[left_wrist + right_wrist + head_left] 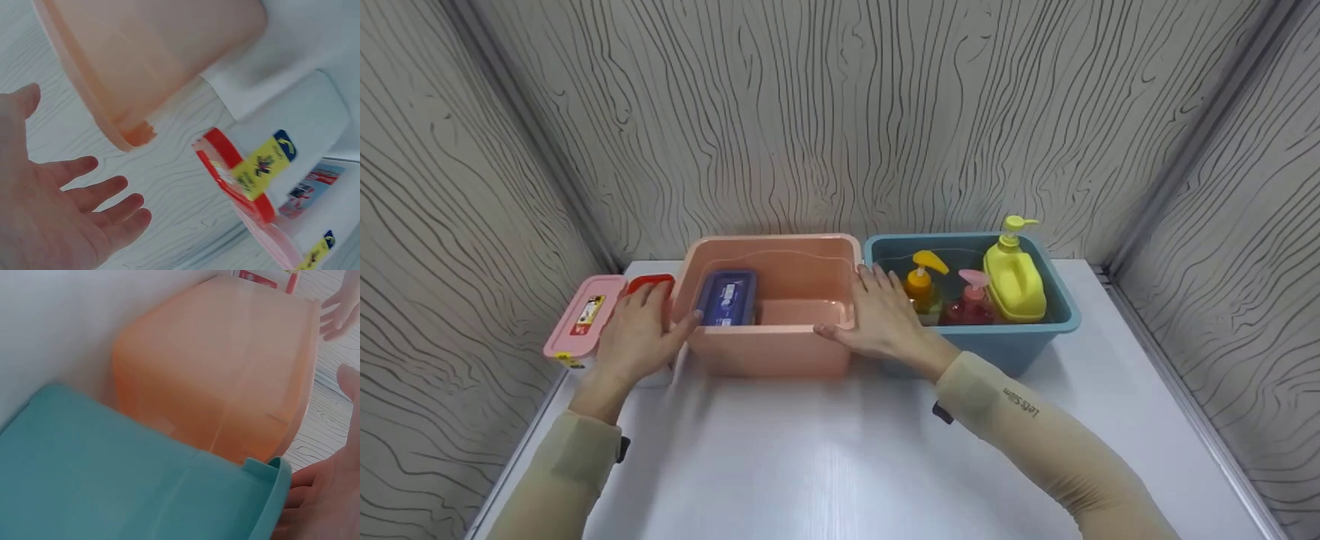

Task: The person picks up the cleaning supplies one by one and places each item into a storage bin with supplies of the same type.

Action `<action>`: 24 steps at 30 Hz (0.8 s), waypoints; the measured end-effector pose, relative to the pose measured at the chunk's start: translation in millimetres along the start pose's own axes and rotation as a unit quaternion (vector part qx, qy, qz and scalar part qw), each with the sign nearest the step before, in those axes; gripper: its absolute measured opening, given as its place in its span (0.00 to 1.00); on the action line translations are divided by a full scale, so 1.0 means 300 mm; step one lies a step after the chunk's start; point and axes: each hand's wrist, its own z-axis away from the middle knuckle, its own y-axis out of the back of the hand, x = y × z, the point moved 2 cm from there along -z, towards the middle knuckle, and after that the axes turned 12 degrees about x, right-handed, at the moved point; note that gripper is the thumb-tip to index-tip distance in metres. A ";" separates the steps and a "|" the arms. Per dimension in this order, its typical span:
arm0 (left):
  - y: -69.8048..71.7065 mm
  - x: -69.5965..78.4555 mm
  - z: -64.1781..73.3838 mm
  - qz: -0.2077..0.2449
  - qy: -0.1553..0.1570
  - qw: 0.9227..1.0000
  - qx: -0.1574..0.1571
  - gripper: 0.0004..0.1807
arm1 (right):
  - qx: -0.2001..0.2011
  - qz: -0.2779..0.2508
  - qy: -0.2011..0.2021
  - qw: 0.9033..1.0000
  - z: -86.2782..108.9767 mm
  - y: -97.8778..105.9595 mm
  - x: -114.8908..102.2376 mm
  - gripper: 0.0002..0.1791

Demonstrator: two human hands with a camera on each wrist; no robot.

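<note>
My left hand (634, 337) hovers with spread fingers over the red-lidded container (651, 280), its thumb by the left rim of the peach bin (769, 354). In the left wrist view, those fingers are extended and apart from the white container with the red lid (225, 169). My right hand (881, 311) lies over the neighbouring rims of the peach bin and the teal bin (997, 354), fingers straight and thumb out to the left. From the right wrist, its fingers appear partly hidden behind the teal bin's rim (275, 495). Inside the peach bin stands a dark blue box (741, 292).
A pink-lidded container (585, 315) stands at the far left. The teal bin holds a yellow pump bottle (1020, 289), an orange-topped pump bottle (919, 285) and a pink-topped pump bottle (971, 300). Behind the white table (780, 465) rises a wood-patterned wall (825, 120).
</note>
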 end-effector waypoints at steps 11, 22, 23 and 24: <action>-0.061 -0.136 0.043 -0.007 0.055 0.998 0.014 0.50 | 0.006 0.037 -0.006 0.999 -0.007 -0.039 0.016 0.70; -0.113 -0.232 0.069 -0.019 0.081 0.997 0.007 0.46 | 0.009 0.009 -0.012 1.000 -0.032 -0.076 -0.023 0.70; -0.117 -0.236 0.069 -0.020 0.083 0.996 0.006 0.46 | 0.008 0.007 -0.014 1.000 -0.035 -0.079 -0.026 0.69; -0.120 -0.239 0.068 -0.021 0.085 0.996 0.006 0.47 | 0.006 0.007 -0.017 1.000 -0.038 -0.083 -0.029 0.69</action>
